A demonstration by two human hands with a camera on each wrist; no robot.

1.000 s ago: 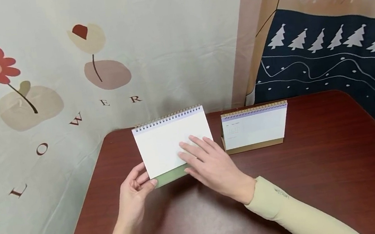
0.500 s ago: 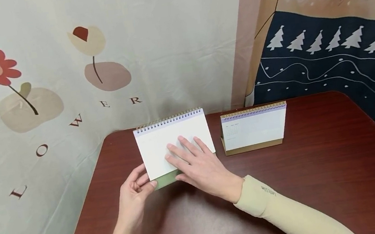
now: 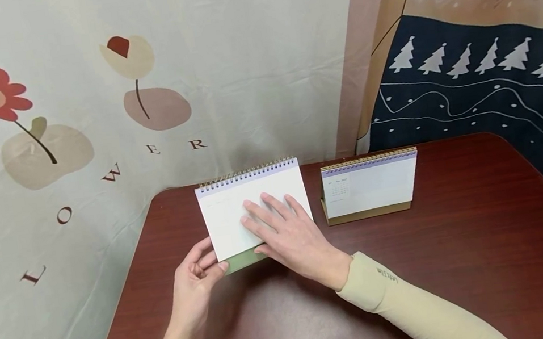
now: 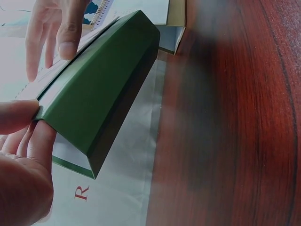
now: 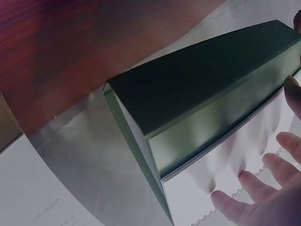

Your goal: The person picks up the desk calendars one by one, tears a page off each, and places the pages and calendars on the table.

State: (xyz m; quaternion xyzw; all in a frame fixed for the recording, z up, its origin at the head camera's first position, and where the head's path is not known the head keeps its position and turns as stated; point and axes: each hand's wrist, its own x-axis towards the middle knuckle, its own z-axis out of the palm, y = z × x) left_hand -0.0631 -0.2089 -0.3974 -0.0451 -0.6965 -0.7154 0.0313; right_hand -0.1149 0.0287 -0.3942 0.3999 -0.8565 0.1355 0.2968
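A spiral-bound desk calendar (image 3: 226, 218) with a white page and a green folding stand (image 3: 243, 260) is held up over the table, tilted, in the head view. My left hand (image 3: 190, 289) grips the stand's lower left corner between thumb and fingers. Spread and nearly straight, the fingers of my right hand (image 3: 293, 241) lie over the page's right half; its thumb is by the green strip. The left wrist view shows the green base (image 4: 103, 84) from beneath, clear of the tabletop. Right fingertips (image 5: 225, 200) come right at the page in the right wrist view.
A second desk calendar (image 3: 371, 185) with a tan stand stands upright to the right. Both are on or over a dark red wooden table (image 3: 468, 258). Behind hangs a pale printed cloth (image 3: 256, 51), with a dark tree-patterned cloth (image 3: 477, 91) at right.
My right hand has slid left across the page, then nearly stopped over the last half second. The held calendar's top edge has dropped slightly. My left hand keeps its grip.
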